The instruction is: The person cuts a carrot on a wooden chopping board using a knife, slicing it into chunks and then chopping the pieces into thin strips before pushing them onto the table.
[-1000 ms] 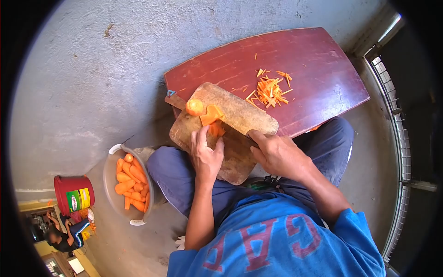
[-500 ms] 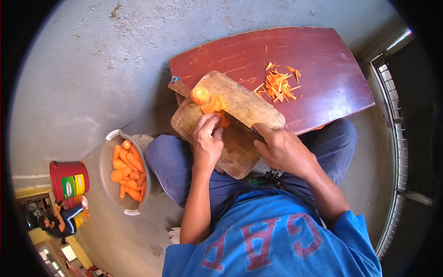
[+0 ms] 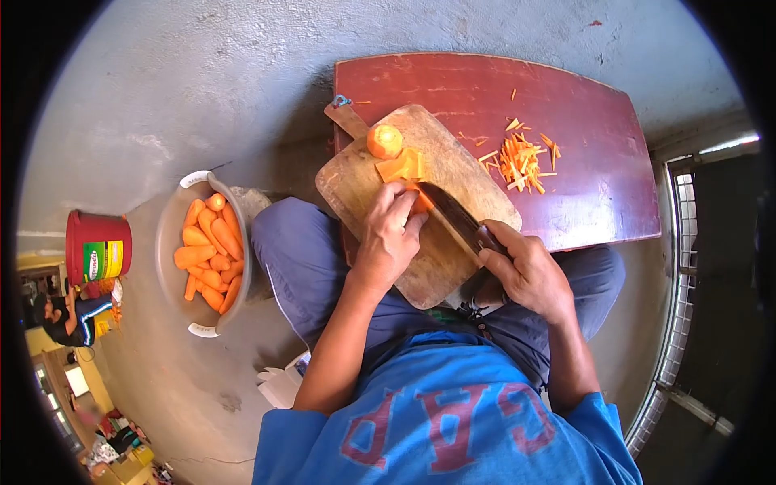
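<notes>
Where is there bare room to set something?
The red table is bare from the carrot strips to its right edge; the cutting board, between knife and upper-right edge. Carrot pieces and left hand crowd its left half.

The blue T-shirt (image 3: 428, 368) bears the capitals GAP (image 3: 449, 427) in dull red, upside down from this view, while the red bucket (image 3: 99, 226) wears a green-and-yellow label (image 3: 103, 261) with white lettering (too small to make out), and dark marks on the grey basin's white handles (image 3: 194, 179) are likewise unreadable.
</notes>
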The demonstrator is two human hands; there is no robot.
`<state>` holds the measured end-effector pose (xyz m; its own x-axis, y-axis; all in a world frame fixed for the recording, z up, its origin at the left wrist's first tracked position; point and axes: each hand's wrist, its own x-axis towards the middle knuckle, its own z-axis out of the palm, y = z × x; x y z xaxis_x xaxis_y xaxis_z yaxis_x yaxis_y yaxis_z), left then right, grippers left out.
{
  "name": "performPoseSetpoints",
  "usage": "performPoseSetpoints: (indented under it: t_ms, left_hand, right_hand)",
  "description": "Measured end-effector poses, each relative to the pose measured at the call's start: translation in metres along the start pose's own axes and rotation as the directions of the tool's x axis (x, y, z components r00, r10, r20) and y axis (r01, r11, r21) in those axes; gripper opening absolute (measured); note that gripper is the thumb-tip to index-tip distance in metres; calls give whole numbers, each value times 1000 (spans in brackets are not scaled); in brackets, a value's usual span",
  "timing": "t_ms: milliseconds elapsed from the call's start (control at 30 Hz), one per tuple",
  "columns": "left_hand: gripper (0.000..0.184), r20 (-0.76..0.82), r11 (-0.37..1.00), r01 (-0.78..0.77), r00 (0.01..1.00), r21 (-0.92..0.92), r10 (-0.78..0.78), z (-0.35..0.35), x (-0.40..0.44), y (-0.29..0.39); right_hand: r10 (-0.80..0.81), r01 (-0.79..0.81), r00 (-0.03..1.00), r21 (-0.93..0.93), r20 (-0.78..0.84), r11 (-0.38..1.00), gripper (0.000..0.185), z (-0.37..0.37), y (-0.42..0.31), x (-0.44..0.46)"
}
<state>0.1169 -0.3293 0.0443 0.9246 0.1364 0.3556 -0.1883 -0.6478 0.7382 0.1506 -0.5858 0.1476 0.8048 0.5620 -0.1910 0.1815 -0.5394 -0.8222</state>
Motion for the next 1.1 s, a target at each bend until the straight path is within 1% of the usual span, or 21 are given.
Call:
performPoseSetpoints:
  t_ms: [67, 200, 300, 400, 433, 533, 567, 600, 700, 767, 800, 833, 867, 933, 1067, 1100]
  left_hand:
    - [35, -27, 999, -39, 999, 16, 39, 3, 2, -2]
    - [30, 34, 993, -119, 992, 19, 118, 2, 12, -5]
    - [25, 102, 993, -115, 988, 5, 114, -2, 16, -5]
    - [31, 226, 998, -63, 972, 28, 55, -10, 15, 2]
    - [31, 201, 994, -100, 975, 42, 90, -7, 11, -1]
    - [35, 228, 998, -44, 973, 51, 31, -3, -4, 8]
    - [40, 172, 997, -67, 983, 40, 59, 0, -10, 8]
    - [41, 143, 999, -47, 989, 20, 44, 1, -14, 9]
    - [44, 79, 999, 4, 997, -37, -1, 3, -24, 10]
    - [43, 54, 998, 28, 998, -58, -25, 3, -28, 7]
    - [43, 39, 999, 5, 999, -47, -3, 3, -27, 8]
    - [42, 26, 999, -19, 999, -37, 20, 4, -27, 9]
    - [42, 14, 999, -42, 999, -27, 43, 4, -26, 10]
    - [39, 22, 1000, -20, 1000, -20, 20, 3, -26, 12]
    - [34, 76, 1000, 21, 997, -20, -19, 4, -33, 19]
    - [31, 39, 999, -35, 999, 22, 34, 3, -33, 25]
  right_hand:
    - [0, 0, 1000, 0, -28, 1000, 38, -2, 1, 1]
    - [22, -23, 999, -23, -27, 999, 39, 0, 3, 3]
    - [17, -18, 999, -10, -37, 1000, 39, 2, 4, 3]
    - [-45, 41, 998, -102, -39, 994, 39, 2, 7, 0]
    - [-70, 64, 997, -116, -43, 991, 39, 2, 7, 0]
    - [-114, 106, 992, -137, -50, 985, 39, 3, 7, -12]
    - [-114, 107, 992, -130, -50, 986, 39, 2, 6, -16]
    - [-115, 108, 992, -124, -52, 986, 39, 1, 5, -19]
    - [19, -22, 999, -61, -40, 998, 40, -1, 1, -32]
    - [45, -46, 997, -26, -59, 999, 39, 3, 4, -40]
    - [55, -56, 996, -8, -69, 998, 39, 6, 6, -43]
    - [16, -15, 996, 12, -93, 1000, 39, 10, 7, -45]
    - [63, -59, 996, 55, -60, 997, 39, 10, 7, -47]
    - [157, -156, 988, 137, 8, 978, 39, 8, -3, -50]
    - [222, -224, 975, 156, 29, 962, 38, 8, -11, -54]
    - [176, -176, 984, 129, 14, 976, 40, 9, -8, -56]
